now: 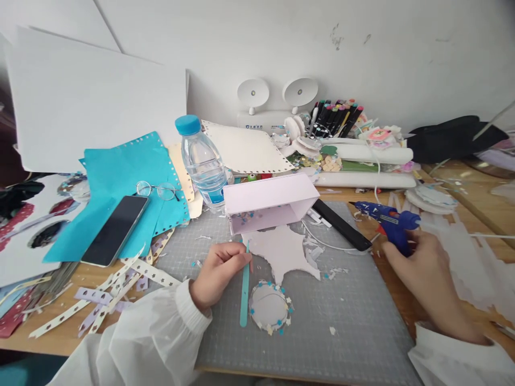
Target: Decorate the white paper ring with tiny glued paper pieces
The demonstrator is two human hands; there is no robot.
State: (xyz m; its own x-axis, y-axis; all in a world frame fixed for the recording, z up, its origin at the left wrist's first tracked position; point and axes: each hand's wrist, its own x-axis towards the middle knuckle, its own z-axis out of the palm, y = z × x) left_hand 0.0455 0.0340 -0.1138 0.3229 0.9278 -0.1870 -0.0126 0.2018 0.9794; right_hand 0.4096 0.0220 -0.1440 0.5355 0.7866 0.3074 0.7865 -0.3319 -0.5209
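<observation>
Between the thumb and fingers of my left hand [223, 271] is a teal craft stick [244, 297], held upright-slanted over the mat. Beside its lower end lies a round white disc [269, 306] edged with small blue and cream stars. My right hand [426, 271] is wrapped around the handle of a blue glue gun [386, 217], whose nozzle points left. Behind my left hand a pale lilac open box [271, 195] lies on its side, with tiny star pieces inside. A white star-shaped cutout [281, 252] lies in front of the box.
A grey cutting mat [341, 321] covers the middle of the table. Left stand a water bottle [203, 166], a phone [115, 230], glasses [156, 190] on teal paper [124, 161], and punched paper strips [104, 300]. A black bar [340, 224] and markers [336, 118] are behind.
</observation>
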